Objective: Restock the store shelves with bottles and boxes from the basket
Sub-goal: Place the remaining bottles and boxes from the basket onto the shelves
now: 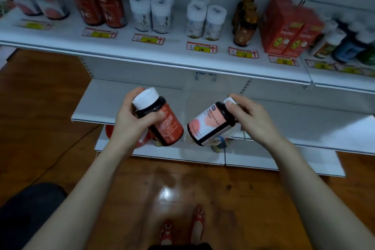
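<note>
My left hand [133, 119] grips a dark bottle with a red label [162, 119] and a white cap, tilted with the cap up and to the left. My right hand [249, 116] holds a second dark bottle with a white and pink label [209, 126] by its white cap end, base pointing down and left. Both bottles hover in front of the middle shelf [113, 105]. A red basket [142, 141] shows partly below my left hand on the lowest shelf, mostly hidden.
The upper shelf [172, 55] carries rows of matching red-label bottles [97, 0], white bottles [150, 12], amber bottles [244, 20], red boxes [288, 28] and mixed bottles at far right. Price tags line its front edge. Wooden floor and my red shoes lie below.
</note>
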`<action>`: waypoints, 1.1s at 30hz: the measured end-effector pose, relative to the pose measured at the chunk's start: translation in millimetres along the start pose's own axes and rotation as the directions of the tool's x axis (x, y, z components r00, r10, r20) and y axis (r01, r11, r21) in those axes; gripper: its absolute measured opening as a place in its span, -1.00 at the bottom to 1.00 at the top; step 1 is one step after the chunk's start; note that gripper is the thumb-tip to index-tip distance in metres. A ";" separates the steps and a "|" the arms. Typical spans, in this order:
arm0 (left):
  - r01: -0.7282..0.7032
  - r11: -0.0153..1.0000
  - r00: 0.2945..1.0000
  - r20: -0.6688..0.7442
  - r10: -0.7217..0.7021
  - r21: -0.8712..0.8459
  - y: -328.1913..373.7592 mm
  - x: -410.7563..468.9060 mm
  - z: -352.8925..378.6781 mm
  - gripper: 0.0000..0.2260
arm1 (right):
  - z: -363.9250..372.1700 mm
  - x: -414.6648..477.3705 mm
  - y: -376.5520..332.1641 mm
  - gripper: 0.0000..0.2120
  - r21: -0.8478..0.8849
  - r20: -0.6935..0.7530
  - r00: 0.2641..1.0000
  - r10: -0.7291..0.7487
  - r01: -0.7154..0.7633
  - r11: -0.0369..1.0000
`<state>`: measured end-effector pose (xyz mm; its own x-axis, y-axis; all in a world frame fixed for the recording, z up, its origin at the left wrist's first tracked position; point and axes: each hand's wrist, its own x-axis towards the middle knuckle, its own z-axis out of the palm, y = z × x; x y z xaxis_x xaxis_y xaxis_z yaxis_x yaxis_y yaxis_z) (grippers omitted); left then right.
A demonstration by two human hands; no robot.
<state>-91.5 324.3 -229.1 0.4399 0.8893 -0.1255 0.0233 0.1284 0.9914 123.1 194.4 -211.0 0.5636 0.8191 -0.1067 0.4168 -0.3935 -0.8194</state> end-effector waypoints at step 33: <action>-0.203 0.970 0.820 -0.518 0.243 0.135 101.9 -17.0 -170.3 -0.40 | 97.0 96.1 -245.0 -0.64 0.074 0.542 0.649 -0.534 0.596 0.800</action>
<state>-249.4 397.0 -132.0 -0.0984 0.9879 0.1199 0.0547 -0.1149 0.9919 5.9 410.0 -75.2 -0.2433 0.9679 0.0628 0.6167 0.2043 -0.7602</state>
